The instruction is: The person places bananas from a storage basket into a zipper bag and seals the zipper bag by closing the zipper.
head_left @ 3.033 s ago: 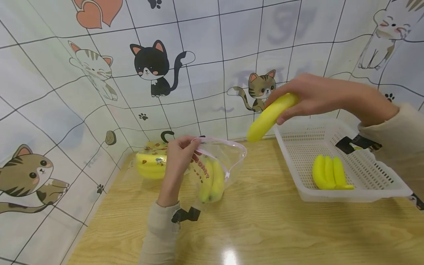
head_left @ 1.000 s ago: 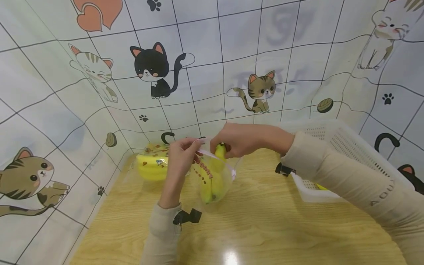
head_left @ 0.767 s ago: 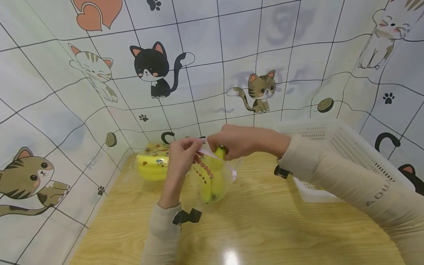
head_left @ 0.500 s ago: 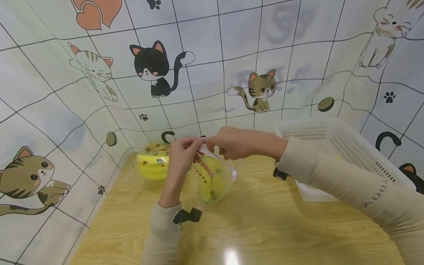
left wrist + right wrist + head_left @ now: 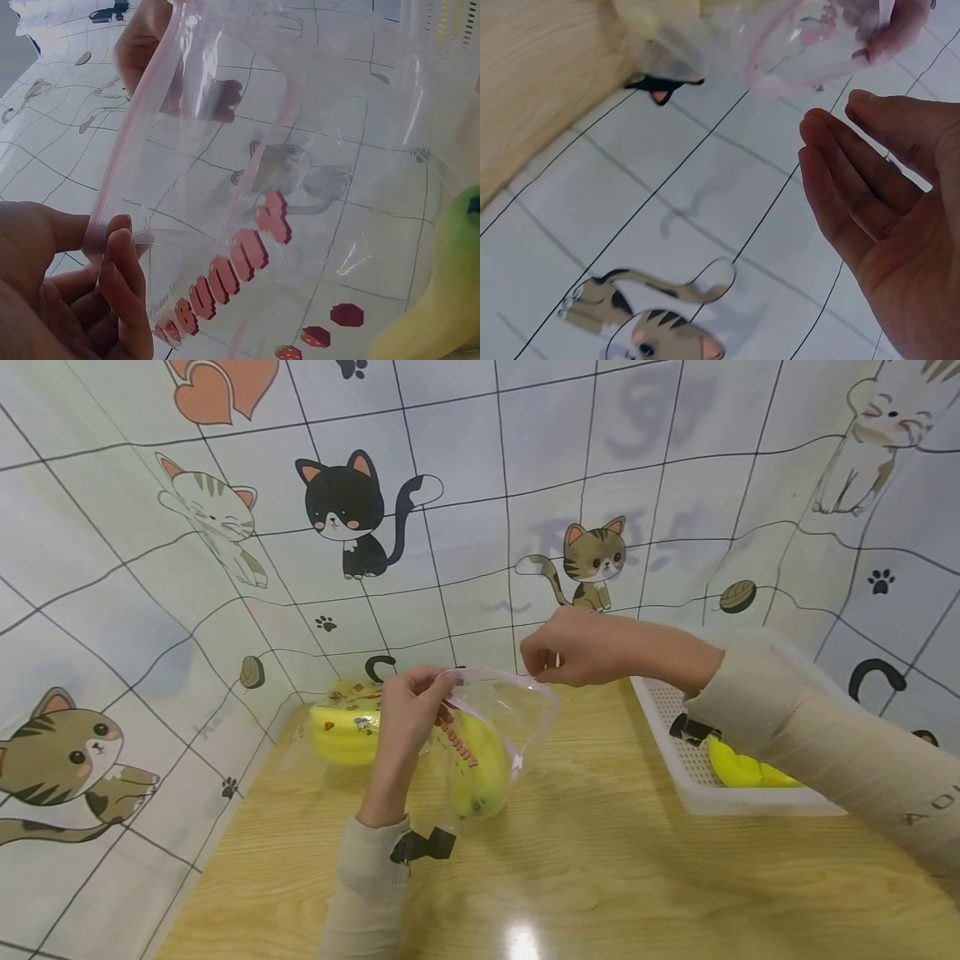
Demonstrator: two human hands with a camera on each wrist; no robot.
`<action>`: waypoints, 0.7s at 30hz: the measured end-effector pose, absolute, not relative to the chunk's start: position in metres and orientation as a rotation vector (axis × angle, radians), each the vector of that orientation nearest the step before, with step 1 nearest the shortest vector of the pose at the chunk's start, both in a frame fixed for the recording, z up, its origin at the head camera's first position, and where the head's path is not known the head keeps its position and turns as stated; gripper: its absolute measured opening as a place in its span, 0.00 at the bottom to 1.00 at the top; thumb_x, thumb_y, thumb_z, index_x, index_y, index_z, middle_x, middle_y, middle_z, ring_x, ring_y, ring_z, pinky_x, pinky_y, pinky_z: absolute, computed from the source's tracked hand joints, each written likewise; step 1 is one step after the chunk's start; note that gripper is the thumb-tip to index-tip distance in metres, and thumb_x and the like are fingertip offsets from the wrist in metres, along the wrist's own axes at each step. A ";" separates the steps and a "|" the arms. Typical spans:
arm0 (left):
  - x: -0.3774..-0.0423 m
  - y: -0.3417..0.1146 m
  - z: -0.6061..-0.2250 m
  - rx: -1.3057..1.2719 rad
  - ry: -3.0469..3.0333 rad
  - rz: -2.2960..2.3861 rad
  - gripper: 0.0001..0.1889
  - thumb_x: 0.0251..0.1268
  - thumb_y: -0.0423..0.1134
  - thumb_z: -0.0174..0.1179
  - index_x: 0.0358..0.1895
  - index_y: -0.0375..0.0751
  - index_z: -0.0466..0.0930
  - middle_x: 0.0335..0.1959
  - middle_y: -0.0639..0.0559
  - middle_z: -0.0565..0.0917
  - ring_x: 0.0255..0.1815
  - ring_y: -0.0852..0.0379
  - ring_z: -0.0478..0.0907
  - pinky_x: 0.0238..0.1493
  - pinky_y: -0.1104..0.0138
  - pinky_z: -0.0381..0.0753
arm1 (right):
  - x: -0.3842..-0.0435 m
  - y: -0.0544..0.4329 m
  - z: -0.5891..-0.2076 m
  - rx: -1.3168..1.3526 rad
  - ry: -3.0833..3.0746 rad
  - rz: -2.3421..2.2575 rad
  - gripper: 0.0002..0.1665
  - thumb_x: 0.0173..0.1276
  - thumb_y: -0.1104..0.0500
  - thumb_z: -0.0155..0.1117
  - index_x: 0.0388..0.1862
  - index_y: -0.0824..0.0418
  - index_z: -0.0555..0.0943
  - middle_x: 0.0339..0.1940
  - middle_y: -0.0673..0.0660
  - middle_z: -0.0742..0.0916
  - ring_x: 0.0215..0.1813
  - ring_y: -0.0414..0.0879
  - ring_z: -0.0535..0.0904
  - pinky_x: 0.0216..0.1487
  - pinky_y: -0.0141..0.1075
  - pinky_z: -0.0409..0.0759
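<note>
Plastic bag (image 5: 250, 253), clear, glossy, pink-edged; smooth curved bananas (image 5: 486, 767) inside.

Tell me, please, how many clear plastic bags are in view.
2: one open bag, pinched by the left hand, with bananas inside; one filled bag on the table, to the left of that hand. Others could be hidden behind them.

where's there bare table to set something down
The widest bare patch of tabletop lies in front of the white basket and open bag, right of the left sleeve; another gap runs between bag and basket. Crowded: back left, where packed bananas sit close by the open bag.
</note>
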State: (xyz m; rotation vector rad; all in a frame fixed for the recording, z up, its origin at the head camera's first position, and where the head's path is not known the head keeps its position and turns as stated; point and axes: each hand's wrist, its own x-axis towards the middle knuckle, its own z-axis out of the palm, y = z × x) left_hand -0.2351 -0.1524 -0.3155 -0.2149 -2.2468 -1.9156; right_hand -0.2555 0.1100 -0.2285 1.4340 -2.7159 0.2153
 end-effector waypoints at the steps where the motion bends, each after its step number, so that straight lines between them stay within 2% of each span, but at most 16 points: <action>1: -0.235 -0.152 -0.315 -0.216 -2.248 -1.912 0.11 0.71 0.41 0.66 0.42 0.35 0.89 0.23 0.54 0.85 0.16 0.57 0.78 0.22 0.70 0.79 | -0.256 0.116 -0.229 1.414 -2.729 0.208 0.07 0.71 0.62 0.68 0.33 0.52 0.82 0.32 0.45 0.89 0.36 0.38 0.86 0.42 0.38 0.85; 8: -0.233 -0.152 -0.314 -0.200 -2.248 -1.926 0.11 0.71 0.41 0.66 0.43 0.35 0.89 0.24 0.53 0.85 0.17 0.57 0.78 0.22 0.70 0.80 | -0.262 0.159 -0.238 1.282 -2.837 0.166 0.10 0.72 0.62 0.67 0.30 0.49 0.81 0.26 0.41 0.86 0.30 0.33 0.80 0.39 0.36 0.81; 15: -0.234 -0.151 -0.317 -0.188 -2.261 -1.933 0.12 0.71 0.42 0.67 0.43 0.34 0.89 0.24 0.52 0.85 0.18 0.57 0.78 0.23 0.70 0.80 | -0.260 0.207 -0.263 1.138 -3.131 0.103 0.02 0.71 0.57 0.68 0.36 0.51 0.85 0.29 0.44 0.86 0.32 0.38 0.77 0.37 0.36 0.79; 21: -0.235 -0.151 -0.317 -0.185 -2.265 -1.909 0.12 0.71 0.42 0.67 0.42 0.35 0.89 0.24 0.52 0.85 0.18 0.56 0.78 0.24 0.69 0.81 | -0.260 0.250 -0.291 1.005 -3.439 0.102 0.05 0.68 0.53 0.73 0.36 0.52 0.84 0.31 0.46 0.84 0.30 0.40 0.79 0.33 0.35 0.80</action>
